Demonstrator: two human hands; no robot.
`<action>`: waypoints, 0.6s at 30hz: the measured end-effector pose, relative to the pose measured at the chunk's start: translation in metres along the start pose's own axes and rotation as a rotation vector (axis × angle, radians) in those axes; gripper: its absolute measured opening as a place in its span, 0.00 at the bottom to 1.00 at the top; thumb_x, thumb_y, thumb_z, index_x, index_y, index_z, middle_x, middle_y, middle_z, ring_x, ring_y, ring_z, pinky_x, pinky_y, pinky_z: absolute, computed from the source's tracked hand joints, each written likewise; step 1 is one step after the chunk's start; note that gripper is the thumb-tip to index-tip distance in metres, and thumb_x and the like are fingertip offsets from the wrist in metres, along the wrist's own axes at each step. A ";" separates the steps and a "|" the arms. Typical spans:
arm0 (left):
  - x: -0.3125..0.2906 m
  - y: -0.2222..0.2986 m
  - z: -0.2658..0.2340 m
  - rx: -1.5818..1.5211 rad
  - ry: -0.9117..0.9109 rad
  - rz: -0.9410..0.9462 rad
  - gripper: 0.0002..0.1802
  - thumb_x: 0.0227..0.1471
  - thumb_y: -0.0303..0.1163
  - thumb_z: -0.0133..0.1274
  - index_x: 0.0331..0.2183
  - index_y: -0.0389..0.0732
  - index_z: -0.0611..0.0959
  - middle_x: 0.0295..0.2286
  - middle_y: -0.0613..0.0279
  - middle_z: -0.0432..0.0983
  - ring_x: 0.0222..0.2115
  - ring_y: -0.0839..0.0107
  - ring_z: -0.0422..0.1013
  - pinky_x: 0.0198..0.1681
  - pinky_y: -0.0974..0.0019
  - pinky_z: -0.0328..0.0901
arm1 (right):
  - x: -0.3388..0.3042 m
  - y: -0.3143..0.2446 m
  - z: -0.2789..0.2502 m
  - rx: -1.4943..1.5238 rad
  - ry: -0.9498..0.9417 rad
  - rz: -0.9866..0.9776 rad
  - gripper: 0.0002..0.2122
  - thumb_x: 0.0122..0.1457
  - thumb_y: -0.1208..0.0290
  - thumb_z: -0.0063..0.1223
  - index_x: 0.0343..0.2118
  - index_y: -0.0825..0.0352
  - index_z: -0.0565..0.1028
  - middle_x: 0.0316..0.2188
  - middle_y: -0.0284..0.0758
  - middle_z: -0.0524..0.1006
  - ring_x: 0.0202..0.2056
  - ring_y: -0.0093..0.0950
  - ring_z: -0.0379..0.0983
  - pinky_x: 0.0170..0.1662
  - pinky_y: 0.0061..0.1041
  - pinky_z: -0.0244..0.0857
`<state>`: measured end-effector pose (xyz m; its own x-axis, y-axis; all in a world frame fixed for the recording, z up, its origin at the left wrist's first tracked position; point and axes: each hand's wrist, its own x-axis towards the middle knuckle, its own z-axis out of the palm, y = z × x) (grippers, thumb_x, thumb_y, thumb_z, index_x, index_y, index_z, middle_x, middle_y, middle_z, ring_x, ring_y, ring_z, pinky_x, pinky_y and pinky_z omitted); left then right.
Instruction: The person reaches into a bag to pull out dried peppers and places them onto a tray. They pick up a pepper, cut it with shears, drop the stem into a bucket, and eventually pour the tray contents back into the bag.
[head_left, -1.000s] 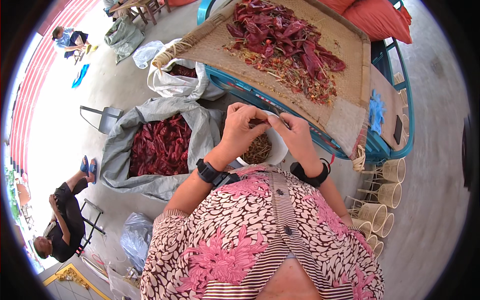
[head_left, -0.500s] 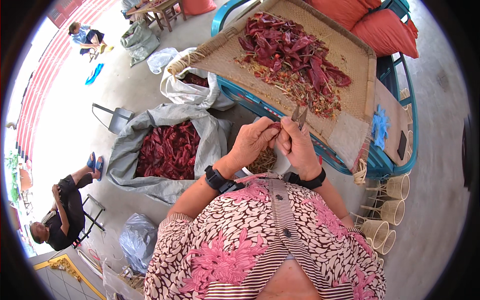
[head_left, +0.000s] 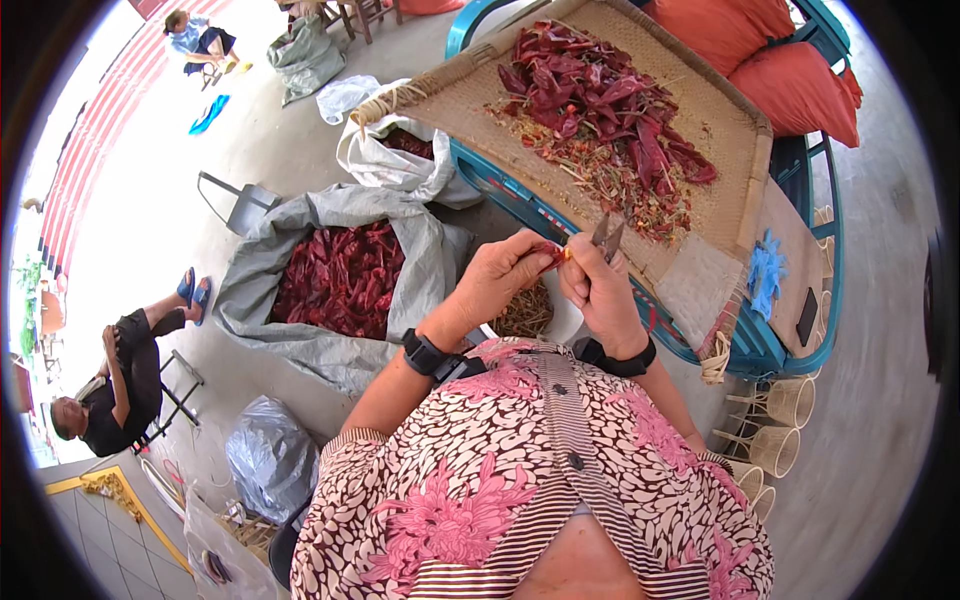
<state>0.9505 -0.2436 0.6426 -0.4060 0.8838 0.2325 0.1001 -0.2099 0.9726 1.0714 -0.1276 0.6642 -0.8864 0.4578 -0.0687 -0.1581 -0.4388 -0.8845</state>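
My left hand (head_left: 503, 272) pinches a dried red chili pepper (head_left: 549, 252) between thumb and fingers. Close beside it, my right hand (head_left: 606, 300) is closed on a pair of scissors (head_left: 608, 238), whose blades stick out past the fingers toward the woven tray. The right thumb and finger also meet at the chili's end, where a small yellowish spot shows; the scissors' handles are hidden in the palm. Below both hands, a pale bowl (head_left: 568, 322) holds brown stems (head_left: 526, 312). On the woven tray (head_left: 480, 110) lie a heap of dried red chilies (head_left: 590, 85) and loose scraps.
A grey sack (head_left: 245, 290) of chilies stands open at left, a white sack (head_left: 365, 160) behind it. The tray rests on a teal frame (head_left: 500, 185), with blue gloves (head_left: 766, 275) and red sacks (head_left: 800, 95) nearby. A person (head_left: 115, 375) sits at far left.
My hands have drawn slightly apart, so more of the chili and its yellowish end shows between them. The whole view has shifted a little.
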 end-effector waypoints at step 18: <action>-0.145 -0.145 -0.137 1.281 0.235 -0.368 0.21 0.47 0.21 0.42 0.45 0.46 0.73 0.33 0.55 0.69 0.37 0.55 0.68 0.38 0.56 0.65 | -0.012 0.056 -0.047 -1.625 -0.048 0.017 0.12 0.53 0.60 0.51 0.26 0.64 0.71 0.23 0.42 0.75 0.29 0.43 0.73 0.30 0.41 0.65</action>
<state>0.8701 -0.3991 0.4680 -0.7236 0.6854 0.0817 0.6700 0.6691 0.3214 1.0940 -0.1217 0.5941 -0.9001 0.4247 -0.0973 0.4246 0.8052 -0.4140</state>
